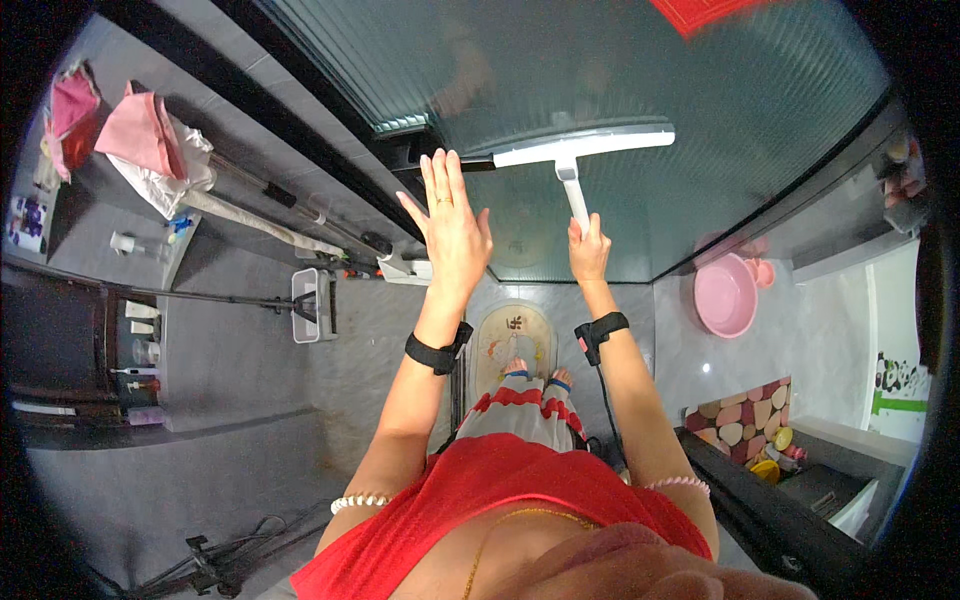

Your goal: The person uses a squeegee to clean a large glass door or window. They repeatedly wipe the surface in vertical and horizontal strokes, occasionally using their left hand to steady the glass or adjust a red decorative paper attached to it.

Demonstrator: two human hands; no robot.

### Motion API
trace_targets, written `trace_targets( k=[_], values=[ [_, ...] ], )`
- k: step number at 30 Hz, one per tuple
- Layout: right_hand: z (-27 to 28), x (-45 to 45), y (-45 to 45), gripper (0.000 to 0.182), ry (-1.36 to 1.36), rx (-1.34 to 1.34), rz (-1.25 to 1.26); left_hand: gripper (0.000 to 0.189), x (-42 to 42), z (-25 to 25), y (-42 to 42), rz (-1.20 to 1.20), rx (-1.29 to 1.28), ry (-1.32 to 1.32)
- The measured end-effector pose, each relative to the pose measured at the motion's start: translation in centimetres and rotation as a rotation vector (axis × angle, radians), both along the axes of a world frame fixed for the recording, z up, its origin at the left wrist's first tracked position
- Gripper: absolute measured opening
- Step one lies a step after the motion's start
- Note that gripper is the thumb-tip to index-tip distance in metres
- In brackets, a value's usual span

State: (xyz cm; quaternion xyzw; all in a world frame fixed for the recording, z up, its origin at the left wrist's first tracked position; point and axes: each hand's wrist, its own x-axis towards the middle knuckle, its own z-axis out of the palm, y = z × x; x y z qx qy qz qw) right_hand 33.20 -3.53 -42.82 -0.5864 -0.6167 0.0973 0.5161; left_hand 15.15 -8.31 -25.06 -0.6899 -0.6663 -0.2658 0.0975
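My right hand [589, 251] is closed around the handle of a white squeegee [585, 146]. The squeegee's long blade lies along a ribbed glass door panel [735, 150], with the handle pointing down toward me. My left hand [455, 225] is raised with its fingers extended and holds nothing. It is beside a black door handle [477, 163] at the panel's dark frame, partly in front of it; whether it touches the frame or handle I cannot tell. A red paper decoration [701, 13] is on the glass at the top.
Pink cloths [142, 135] hang at the left above poles. A grey-white bin [306, 306] stands below them. On the floor are an oval mat [491, 322], a pink basin [725, 295] at the right and a pebble-patterned mat [742, 420]. Toiletries [146, 351] line a shelf at far left.
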Motion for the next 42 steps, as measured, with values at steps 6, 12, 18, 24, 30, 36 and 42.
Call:
trace_targets(
  k=[6, 12, 18, 24, 30, 36, 42],
  values=[
    [-1.9, 1.7, -1.6, 0.032, -0.066, -0.053, -0.015, 0.094, -0.2, -0.4, 0.3, -0.003, 0.023, 0.024],
    [2.7, 5.2, -4.5, 0.031, -0.012, -0.021, -0.003, 0.096, 0.2, -0.4, 0.2, -0.014, 0.019, 0.004],
    [14.1, 5.4, 0.4, 0.034, 0.1, 0.248, 0.069, 0.095, 0.8, -0.1, 0.1, 0.01, 0.029, 0.024],
    [16.4, 5.1, 3.3, 0.035, 0.117, 0.318, 0.054, 0.094, 1.0, -0.1, 0.1, 0.027, 0.02, 0.056],
    [11.7, 6.0, 2.4, 0.035, 0.112, 0.244, -0.002, 0.094, 1.3, 0.1, 0.0, 0.054, 0.001, 0.071],
    [6.4, 7.2, 1.6, 0.037, 0.104, 0.149, -0.018, 0.094, 1.6, 0.0, 0.3, 0.053, 0.003, 0.087],
    [1.0, 7.9, 0.0, 0.04, 0.082, 0.075, -0.079, 0.094, 1.6, 0.0, 0.8, 0.055, 0.007, 0.075]
  ],
)
